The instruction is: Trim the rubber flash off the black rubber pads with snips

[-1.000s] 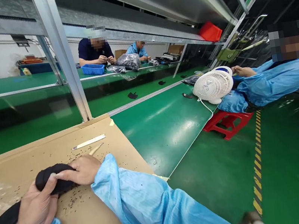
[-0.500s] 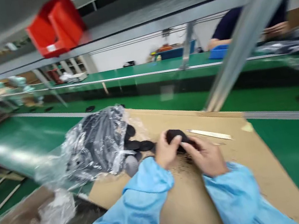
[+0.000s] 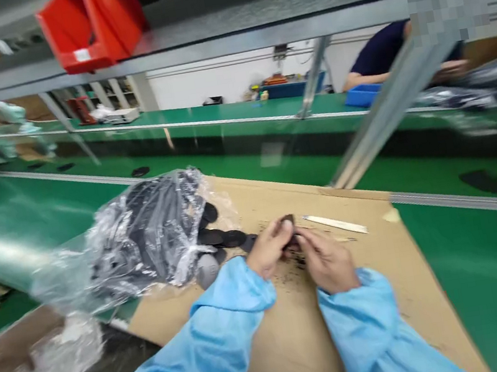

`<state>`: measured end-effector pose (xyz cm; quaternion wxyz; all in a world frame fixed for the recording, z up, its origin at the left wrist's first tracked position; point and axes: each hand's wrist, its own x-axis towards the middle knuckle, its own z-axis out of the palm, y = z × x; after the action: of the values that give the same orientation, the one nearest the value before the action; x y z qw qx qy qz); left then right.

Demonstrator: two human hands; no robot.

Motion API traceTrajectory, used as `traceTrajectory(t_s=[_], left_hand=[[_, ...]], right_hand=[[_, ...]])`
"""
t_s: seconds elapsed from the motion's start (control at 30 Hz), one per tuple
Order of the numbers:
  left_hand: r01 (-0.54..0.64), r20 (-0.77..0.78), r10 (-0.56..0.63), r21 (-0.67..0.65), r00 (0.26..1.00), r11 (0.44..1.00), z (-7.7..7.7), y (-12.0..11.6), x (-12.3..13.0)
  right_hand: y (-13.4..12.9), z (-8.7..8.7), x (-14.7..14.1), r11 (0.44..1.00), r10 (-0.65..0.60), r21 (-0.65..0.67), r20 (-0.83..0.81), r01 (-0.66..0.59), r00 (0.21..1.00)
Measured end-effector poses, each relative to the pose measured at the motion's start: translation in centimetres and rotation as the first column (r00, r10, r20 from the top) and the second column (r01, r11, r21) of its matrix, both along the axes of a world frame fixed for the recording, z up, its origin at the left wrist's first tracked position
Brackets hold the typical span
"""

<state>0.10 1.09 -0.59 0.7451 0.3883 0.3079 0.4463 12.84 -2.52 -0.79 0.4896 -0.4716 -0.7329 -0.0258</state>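
My left hand (image 3: 268, 249) is closed on a dark round disc (image 3: 288, 220), which is tilted and seen almost edge-on. Thumb and fingers of my right hand (image 3: 328, 258) pinch at the same disc from the right, partly hiding it. Small black scraps (image 3: 299, 261) lie on the cardboard sheet (image 3: 294, 329) beneath both hands. A slim cream-coloured tool with a narrow metallic tip (image 3: 337, 223) rests just beyond my right hand. To the left, several black discs (image 3: 233, 238) spill out of a clear plastic bag (image 3: 143, 234), and a grey disc (image 3: 207, 270) lies nearer me.
A slanted metal post (image 3: 361, 121) rises behind the cardboard on the right. Overhead, a red bin (image 3: 94, 28) sits on a shelf. Across the green bench (image 3: 218, 110), a person in a dark top works beside a blue tray (image 3: 362, 95). Crumpled plastic (image 3: 68, 356) lies at lower left.
The disc has turned from showing its broad face to nearly edge-on between my hands. Both hands have drawn closer together. The camera view has shifted a little.
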Motion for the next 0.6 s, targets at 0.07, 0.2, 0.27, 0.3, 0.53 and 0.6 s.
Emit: traceTrajectory(t_s=[0.07, 0.2, 0.27, 0.3, 0.53, 0.6], left_hand=[[-0.015, 0.021, 0.016, -0.042, 1.0, 0.999, 0.2, -0.3, 0.0], [-0.025, 0.095, 0.036, -0.11, 0.995, 0.994, 0.1, -0.4, -0.1], [-0.026, 0.124, 0.042, -0.13, 0.991, 0.991, -0.1, -0.5, -0.1], [-0.026, 0.13, 0.044, -0.137, 0.991, 0.99, -0.2, -0.6, -0.1], [-0.029, 0.134, 0.046, -0.131, 0.99, 0.991, -0.2, -0.6, 0.0], [-0.036, 0.13, 0.051, -0.118, 0.99, 0.992, -0.1, -0.6, 0.2]], right_hand=[[-0.3, 0.3, -0.2, 1.0, 0.023, -0.004, 0.011, -0.023, 1.0], [-0.8, 0.4, -0.4, 1.0, 0.016, 0.018, 0.022, -0.016, 1.0], [-1.0, 0.5, -0.5, 1.0, 0.006, 0.027, 0.039, -0.008, 0.999], [-1.1, 0.5, -0.6, 0.999, 0.0, 0.032, 0.047, -0.001, 0.999], [-1.2, 0.4, -0.8, 0.998, -0.031, 0.048, 0.023, 0.029, 0.999], [-1.1, 0.3, -0.8, 0.999, -0.026, 0.042, 0.002, 0.026, 1.0]])
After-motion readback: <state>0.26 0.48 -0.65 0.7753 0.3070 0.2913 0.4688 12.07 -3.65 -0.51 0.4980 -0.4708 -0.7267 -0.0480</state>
